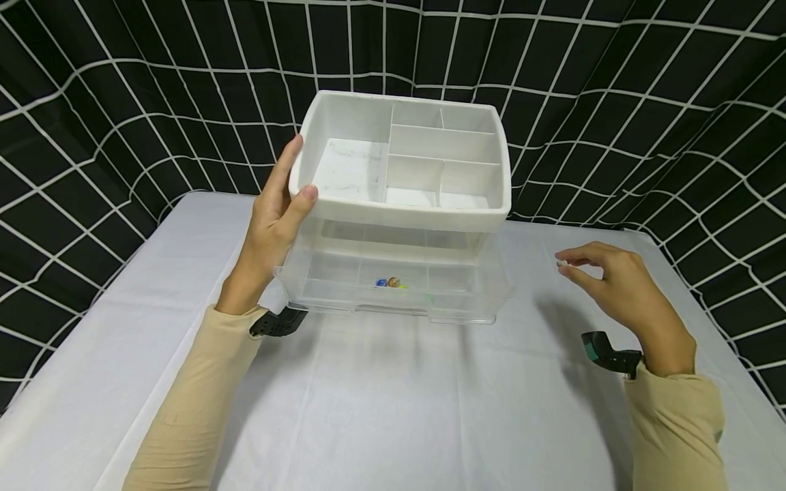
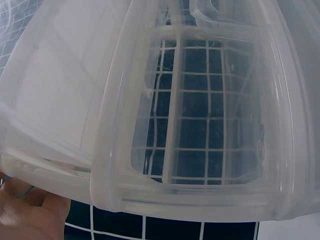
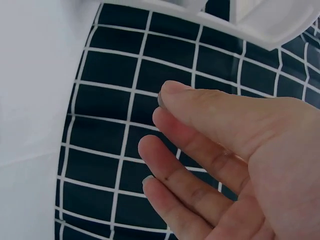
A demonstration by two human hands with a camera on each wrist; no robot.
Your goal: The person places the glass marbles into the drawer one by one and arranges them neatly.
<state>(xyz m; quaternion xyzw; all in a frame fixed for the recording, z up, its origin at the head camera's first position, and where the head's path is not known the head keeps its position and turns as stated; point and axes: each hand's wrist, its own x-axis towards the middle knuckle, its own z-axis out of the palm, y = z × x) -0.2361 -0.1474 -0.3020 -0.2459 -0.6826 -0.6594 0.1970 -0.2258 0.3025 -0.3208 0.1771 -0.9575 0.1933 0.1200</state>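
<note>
A white desktop organizer (image 1: 399, 217), its top split into several compartments, stands tilted toward me in the head view. My left hand (image 1: 278, 215) grips its left side, thumb over the top rim and fingers behind. Below the top, a clear drawer (image 1: 331, 296) is pulled out toward me. Inside it lie a blue marble (image 1: 381, 282), a brown marble (image 1: 394, 281) and small yellow and green bits. Out to the right, my right hand (image 1: 620, 283) pinches a small, rounded, whitish-grey thing (image 3: 160, 99) between thumb and index finger; its kind is mostly hidden by the fingertips.
A white cloth (image 1: 381, 409) covers the table under both arms. Black fabric with a white grid (image 1: 614, 82) hangs behind the table and along both sides. Dark wrist cameras (image 1: 279, 322) sit on both wrists.
</note>
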